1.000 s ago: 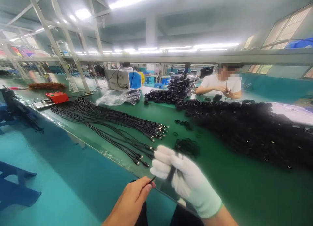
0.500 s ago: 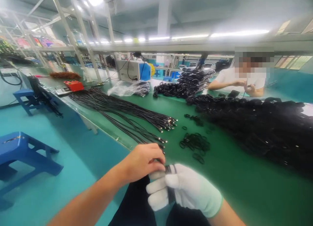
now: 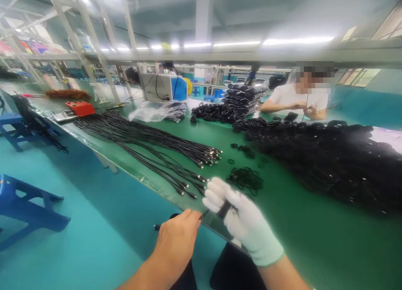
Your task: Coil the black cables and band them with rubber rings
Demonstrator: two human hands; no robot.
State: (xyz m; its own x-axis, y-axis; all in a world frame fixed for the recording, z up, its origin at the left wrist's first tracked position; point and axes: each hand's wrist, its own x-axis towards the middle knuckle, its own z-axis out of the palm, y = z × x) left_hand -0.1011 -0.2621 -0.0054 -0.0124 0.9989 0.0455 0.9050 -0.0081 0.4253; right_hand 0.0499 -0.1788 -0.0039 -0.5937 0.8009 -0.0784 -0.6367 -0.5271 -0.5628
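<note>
Left hand [image 3: 178, 233] has drawn away from my gloved right hand [image 3: 238, 216]; cable [image 3: 204, 214] between them seems not yet gathered.
I pinch that cable at the table's [image 3: 295, 235] near edge, right clutching a dark bundle [image 3: 224, 209]; rubber bands [image 3: 245, 179] lie farther across.

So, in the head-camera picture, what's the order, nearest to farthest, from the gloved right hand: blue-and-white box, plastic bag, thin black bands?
1. Thin black bands: just beyond the right hand.
2. Plastic bag: farther off, to the left.
3. Blue-and-white box: farthest, behind the bag.
</note>
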